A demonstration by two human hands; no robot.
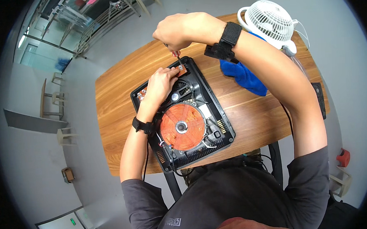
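Observation:
An opened induction cooker base lies at a slant on the table, its inside facing up. The round copper coil fills its near half, and a black fan sits beyond it. My right hand is closed round a screwdriver with a red handle, held nearly upright. Its tip meets the far right end of an orange-brown circuit board along the far edge. My left hand presses its fingertips on that board beside the tip, hiding the middle of the strip.
A white desk fan stands at the table's far right, with a blue cloth in front of it. A flat black object lies by the right edge of the wooden table. Black cables hang near the front edge.

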